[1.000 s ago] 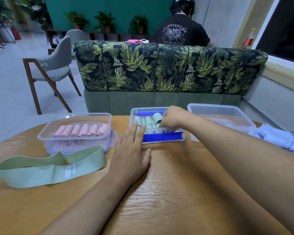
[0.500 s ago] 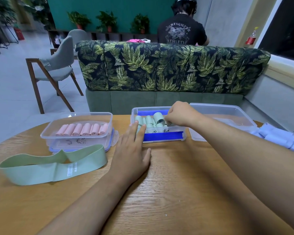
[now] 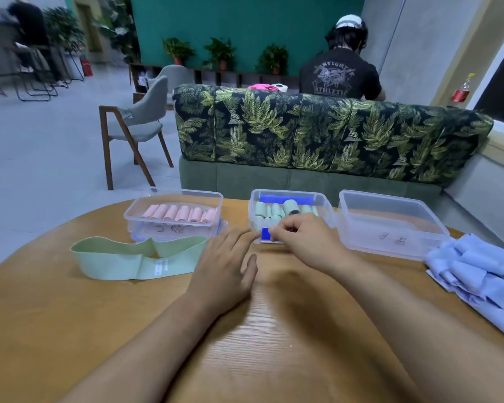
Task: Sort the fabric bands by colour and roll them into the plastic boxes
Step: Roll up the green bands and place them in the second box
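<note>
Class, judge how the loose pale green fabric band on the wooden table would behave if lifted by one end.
The pale green fabric band would probably droop, since it lies in a soft, pinched loop. It looks thin, so likely light. Unrolled, it seems unlikely to roll away.

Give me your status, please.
Left hand flat on wooden table. Right hand curled at clear plastic box of green rolls, grip unclear. Pale-green fabric band unrolled.

On the black T-shirt [image 3: 339, 80] — "ATHLETI", with "FIGHT" above it.
</note>
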The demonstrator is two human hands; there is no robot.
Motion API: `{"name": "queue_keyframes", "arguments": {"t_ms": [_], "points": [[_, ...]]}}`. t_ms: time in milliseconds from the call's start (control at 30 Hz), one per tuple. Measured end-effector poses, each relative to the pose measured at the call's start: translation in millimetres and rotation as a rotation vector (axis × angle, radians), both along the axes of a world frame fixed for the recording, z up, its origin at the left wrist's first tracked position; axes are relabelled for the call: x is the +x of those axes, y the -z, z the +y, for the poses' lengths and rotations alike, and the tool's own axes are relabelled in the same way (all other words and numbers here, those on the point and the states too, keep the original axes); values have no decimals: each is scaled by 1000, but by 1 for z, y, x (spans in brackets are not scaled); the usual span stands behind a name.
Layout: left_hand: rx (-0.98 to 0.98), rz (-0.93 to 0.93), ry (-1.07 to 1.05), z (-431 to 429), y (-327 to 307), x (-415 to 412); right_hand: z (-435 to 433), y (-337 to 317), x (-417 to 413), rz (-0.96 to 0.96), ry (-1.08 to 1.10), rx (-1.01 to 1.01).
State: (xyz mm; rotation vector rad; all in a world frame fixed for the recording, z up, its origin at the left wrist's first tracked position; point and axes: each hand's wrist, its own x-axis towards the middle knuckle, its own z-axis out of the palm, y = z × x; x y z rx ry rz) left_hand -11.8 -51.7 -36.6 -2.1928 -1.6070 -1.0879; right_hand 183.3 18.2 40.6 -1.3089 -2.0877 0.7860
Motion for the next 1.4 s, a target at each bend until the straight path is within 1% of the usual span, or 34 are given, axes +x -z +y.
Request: {"name": "queue_keyframes", "arguments": {"t_ms": [133, 233, 300, 367, 433, 533, 667, 733, 800, 933, 1033, 1133, 1267, 1333, 1400], "points": [[11, -40, -125, -40, 4, -45, -21, 29, -33, 55, -77, -55], [5, -76, -311, -66, 3, -88, -30, 47, -61, 112, -147, -59], [-73, -119, -476, -77, 4, -116, -34, 57, -80, 164, -177, -8], [-214, -171, -646, -81, 3, -134, -37, 64, -96, 184, -184, 70], [-359, -167, -757, -81, 3, -141, -42, 72, -105, 203, -174, 123], [-450, -133, -786, -79, 5, -141, -45, 79, -104, 206, -176, 139], [-431, -162, -771, -78, 5, -141, -47, 84, -95, 236, -144, 113], [-398, -183, -734, -79, 4, -137, -50, 84, -91, 260, -144, 114], [-335, -213, -653, -81, 0, -130, -56, 82, -87, 267, -152, 140], [-155, -255, -383, -91, -13, -106, -72, 75, -79, 279, -219, 179], [-96, -286, -168, -99, -30, -80, -80, 63, -73, 272, -297, 257], [-63, -283, 12, -106, -48, -54, -87, 45, -65, 316, -328, 165], [-93, -410, 148, -116, -86, -17, -97, 22, -38, 387, -425, 21], [-99, -457, 223, -116, -106, -2, -102, 10, -18, 357, -438, -88], [-119, -557, 291, -112, -125, 11, -103, 5, 1, 312, -466, -174]]}}
